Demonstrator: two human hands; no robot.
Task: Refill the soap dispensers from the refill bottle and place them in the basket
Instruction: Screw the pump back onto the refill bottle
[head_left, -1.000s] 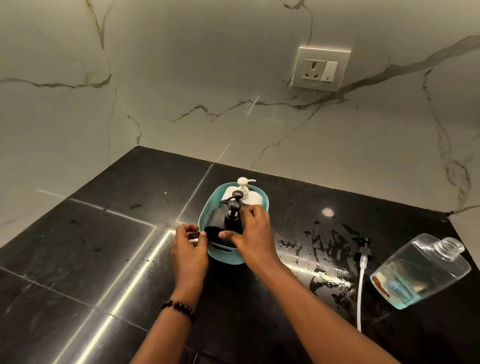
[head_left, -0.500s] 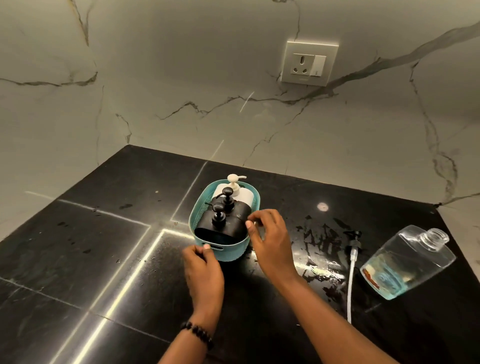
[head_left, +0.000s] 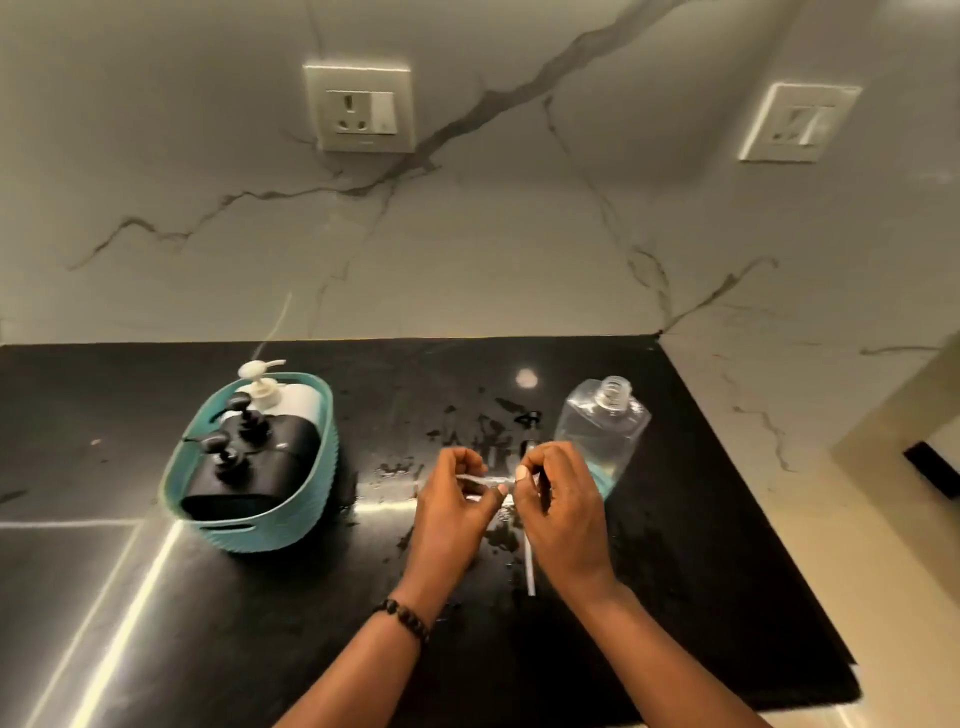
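Note:
A teal basket (head_left: 249, 527) stands at the left of the black counter. Inside it are two black pump dispensers (head_left: 260, 467) and a white one (head_left: 301, 397). The clear refill bottle (head_left: 605, 423) lies uncapped on the right, with a little blue liquid at its low end. Its black pump head (head_left: 531, 417) and white tube (head_left: 530, 569) lie beside it, partly behind my right hand. My left hand (head_left: 452, 501) and right hand (head_left: 563, 506) meet in front of the bottle. Both pinch a thin pale strip (head_left: 480, 480); what it is I cannot tell.
Wet smears (head_left: 467, 431) cover the counter between basket and bottle. The marble wall carries two sockets (head_left: 359, 106) (head_left: 800, 122). The black counter ends at a pale ledge (head_left: 779, 519) on the right.
Both hands left the basket and moved right, meeting in front of the refill bottle with a thin strip pinched between them. My view swung right, so the basket now sits at the left.

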